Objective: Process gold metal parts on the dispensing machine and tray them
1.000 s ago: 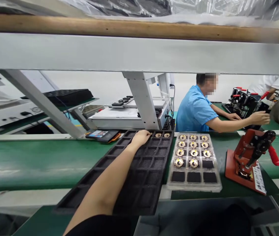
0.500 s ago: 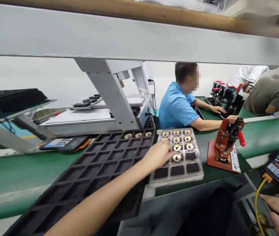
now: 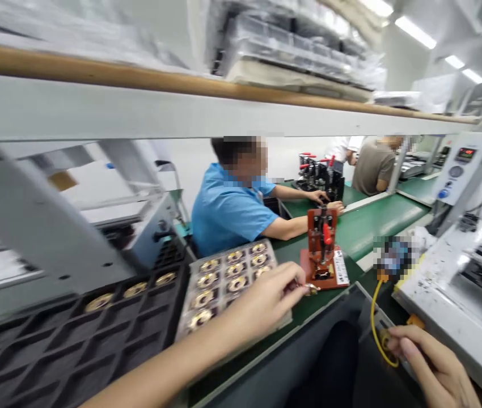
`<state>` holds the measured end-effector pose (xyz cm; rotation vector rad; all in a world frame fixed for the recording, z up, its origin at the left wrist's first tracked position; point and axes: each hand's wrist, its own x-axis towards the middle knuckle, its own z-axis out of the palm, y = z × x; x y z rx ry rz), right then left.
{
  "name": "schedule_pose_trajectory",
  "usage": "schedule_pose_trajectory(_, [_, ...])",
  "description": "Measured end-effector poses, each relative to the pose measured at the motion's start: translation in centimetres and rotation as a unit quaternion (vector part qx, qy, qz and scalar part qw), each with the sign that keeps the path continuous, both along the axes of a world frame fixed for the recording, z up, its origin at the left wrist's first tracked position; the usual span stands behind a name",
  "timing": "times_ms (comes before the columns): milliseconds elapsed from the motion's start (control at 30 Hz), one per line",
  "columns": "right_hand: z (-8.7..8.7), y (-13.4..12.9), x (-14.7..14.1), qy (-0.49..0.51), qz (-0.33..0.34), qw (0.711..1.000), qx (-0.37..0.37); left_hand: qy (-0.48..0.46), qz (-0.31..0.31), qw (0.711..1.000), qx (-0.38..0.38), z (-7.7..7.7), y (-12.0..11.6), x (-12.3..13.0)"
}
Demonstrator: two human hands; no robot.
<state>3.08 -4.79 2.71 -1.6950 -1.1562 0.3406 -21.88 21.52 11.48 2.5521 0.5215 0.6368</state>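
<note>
The left hand (image 3: 266, 294) reaches forward over the green surface (image 3: 377, 224), its fingertips pinched together on a small gold round part (image 3: 311, 289) held just short of the red toggle-clamp fixture (image 3: 323, 249). Directly behind and under that hand lies the clear tray (image 3: 207, 266) with more gold parts in its pockets, and further to its left the black compartment tray (image 3: 54, 345) with three parts along its far row. The right hand (image 3: 432, 368) sits low and near the body, fingers curled around a yellow cable (image 3: 373, 317) and an orange piece at its end; whether it grips tightly cannot be told. The view is smeared, so the part's exact seating in the fingers is unclear. The pinch looks slight and sits at the part's edge, so the part could slip and fall onto the surface or into the gap below its front edge. The forearm passes close over the clear tray and could nudge it. Beyond the fixture, a person in a blue shirt (image 3: 228, 212) works at another jig.
</note>
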Motion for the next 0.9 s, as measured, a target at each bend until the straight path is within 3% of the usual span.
schedule_pose_trajectory(67, [1.2, 0.5, -0.4, 0.078, 0.002, 0.997, 0.018, -0.083, -0.126, 0.988, 0.015, 0.4, -2.2, 4.3])
schedule_pose_trajectory(133, [2.7, 0.8, -0.5, 0.137, 0.013, 0.988, 0.073, -0.153, -0.236, 0.958, 0.055, 0.3, -4.3, 8.4])
schedule_pose_trajectory(233, [4.6, 0.2, 0.0, 0.140, 0.002, 0.984, 0.110, -0.213, -0.321, 0.911, 0.148, 0.0, -6.8, 13.2])
schedule_pose_trajectory(300, [5.4, -1.0, 0.8, 0.111, -0.032, 0.988, 0.103, -0.234, -0.352, 0.886, 0.188, 0.0, -8.0, 15.6])
schedule_pose_trajectory(467, [5.8, -5.3, 2.5, 0.090, -0.117, 0.984, 0.094, -0.254, -0.425, 0.846, 0.196, 0.5, -10.7, 20.0])
schedule_pose_trajectory(667, [5.5, -9.9, 4.4, 0.080, -0.202, 0.972, 0.092, -0.235, -0.488, 0.824, 0.165, -0.4, -15.2, 25.0])
schedule_pose_trajectory(767, [4.4, -13.0, 6.0, 0.058, -0.256, 0.961, 0.082, -0.201, -0.519, 0.823, 0.110, -0.6, -17.0, 28.2])
schedule_pose_trajectory(900, [3.3, -17.5, 8.8, 0.024, -0.380, 0.922, 0.071, -0.087, -0.507, 0.857, 0.033, 1.2, -19.0, 35.5])
